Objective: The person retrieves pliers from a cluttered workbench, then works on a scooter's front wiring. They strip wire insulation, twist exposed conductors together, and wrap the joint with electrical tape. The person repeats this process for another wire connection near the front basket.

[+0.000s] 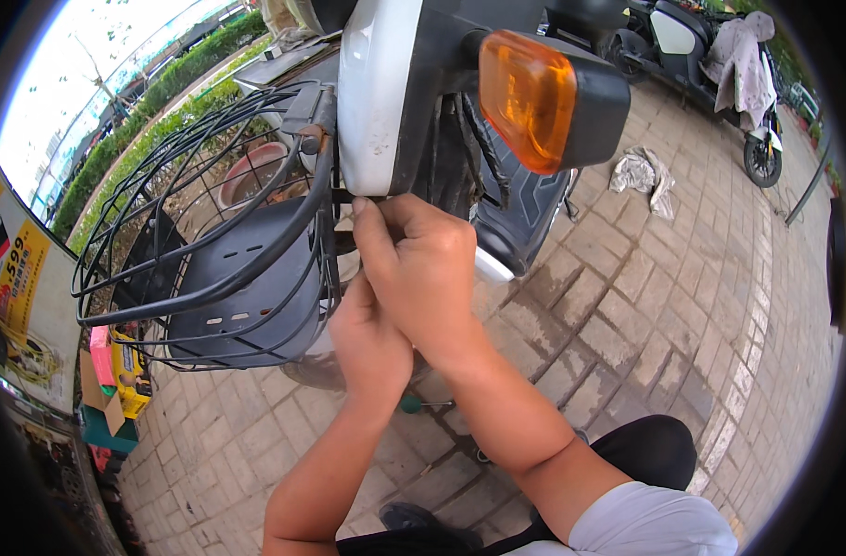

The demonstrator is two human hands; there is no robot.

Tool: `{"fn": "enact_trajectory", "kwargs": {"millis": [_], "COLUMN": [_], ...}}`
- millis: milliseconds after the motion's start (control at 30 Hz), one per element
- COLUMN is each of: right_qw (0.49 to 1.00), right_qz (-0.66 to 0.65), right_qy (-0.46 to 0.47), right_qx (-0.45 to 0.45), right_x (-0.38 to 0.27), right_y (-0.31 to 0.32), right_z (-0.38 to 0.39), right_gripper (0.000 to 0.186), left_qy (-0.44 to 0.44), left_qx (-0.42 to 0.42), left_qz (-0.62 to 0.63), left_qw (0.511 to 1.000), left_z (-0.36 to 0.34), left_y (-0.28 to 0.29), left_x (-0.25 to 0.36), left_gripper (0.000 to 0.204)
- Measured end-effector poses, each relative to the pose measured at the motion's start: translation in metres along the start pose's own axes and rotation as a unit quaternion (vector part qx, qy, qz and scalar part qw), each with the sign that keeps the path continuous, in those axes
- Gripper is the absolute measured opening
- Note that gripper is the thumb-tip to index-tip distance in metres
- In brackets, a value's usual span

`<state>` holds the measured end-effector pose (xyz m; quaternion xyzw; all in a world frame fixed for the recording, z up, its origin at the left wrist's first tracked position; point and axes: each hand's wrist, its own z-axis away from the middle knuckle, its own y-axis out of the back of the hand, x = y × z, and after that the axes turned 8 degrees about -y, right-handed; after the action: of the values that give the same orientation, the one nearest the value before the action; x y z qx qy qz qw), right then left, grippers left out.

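Both my hands are at the front of an electric scooter, just below the lower tip of its white front panel [378, 102]. My right hand [425, 269] is closed, its thumb and bent forefinger pressed together at the panel's bottom edge. Under it and touching it, my left hand [372, 338] is closed too, its fingertips hidden behind the right hand. Whatever the fingers grip is hidden. Left of the hands is the scooter's black wire basket [242, 306]. Above and to the right juts an orange turn signal [527, 102] in a black housing.
A green-ended tool [411, 404] shows below my wrists. A pale rag [642, 180] lies on the brick paving [618, 343]. Another scooter [687, 46] with a cloth over it stands far right. Colourful boxes [126, 371] sit at the left beside a cabinet.
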<state>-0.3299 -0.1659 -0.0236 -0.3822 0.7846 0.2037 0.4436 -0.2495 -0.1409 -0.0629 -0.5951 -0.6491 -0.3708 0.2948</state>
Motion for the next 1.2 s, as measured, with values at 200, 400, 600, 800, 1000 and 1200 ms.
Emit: {"fn": "enact_trajectory", "kwargs": {"millis": [200,400,600,800,1000,1200], "right_qw": [0.999,0.994,0.996,0.969,0.954,0.989], "right_qz": [0.022,0.098,0.065,-0.21,-0.249,-0.098], "right_qy": [-0.03,0.009,0.054,-0.119,-0.167,-0.094], "right_qx": [0.01,-0.043,0.015,0.048,0.027,-0.058], "right_x": [0.0,0.001,0.008,0.014,0.008,0.006], "right_y": [0.015,0.018,0.009,-0.007,-0.011,0.02], "right_z": [0.012,0.004,0.006,0.015,0.014,0.01], "right_gripper": [0.011,0.014,0.013,0.012,0.012,0.012], "left_qy": [0.023,0.012,-0.024,-0.067,-0.047,-0.031], "left_qx": [0.003,0.007,-0.011,0.025,0.026,0.119], "left_qz": [-0.001,-0.039,-0.088,-0.078,-0.085,-0.029], "left_qw": [1.0,0.999,0.996,0.994,0.995,0.992], "left_z": [-0.008,-0.012,-0.008,-0.009,-0.008,-0.017], "left_y": [-0.01,-0.01,-0.004,-0.002,-0.001,-0.02], "left_x": [0.006,0.005,0.003,0.0,0.0,0.001], "left_gripper": [0.016,0.028,0.033,0.038,0.034,0.023]}}
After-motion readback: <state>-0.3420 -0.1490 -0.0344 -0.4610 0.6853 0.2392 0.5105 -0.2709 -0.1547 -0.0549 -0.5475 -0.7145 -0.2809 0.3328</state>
